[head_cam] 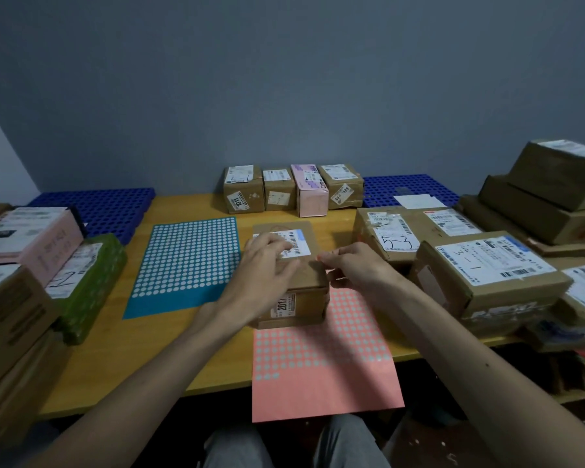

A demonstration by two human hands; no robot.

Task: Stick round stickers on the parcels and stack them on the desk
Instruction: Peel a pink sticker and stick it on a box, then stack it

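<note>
Left hand [267, 261] flat on parcel [309, 300], right hand [352, 265] pinched, its contents indiscernible

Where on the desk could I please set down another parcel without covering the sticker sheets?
Bare desk lies in front of the blue sheet, between the green parcel and pink sheet; a narrower strip lies between blue sheet and back row. The left pile and right pile crowd both sides.

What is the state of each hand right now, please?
Left hand: open, fingers resting on top of the brown parcel.
Right hand: fingers curled, tips pinched together beside the parcel; whether it holds anything cannot be told.
</note>
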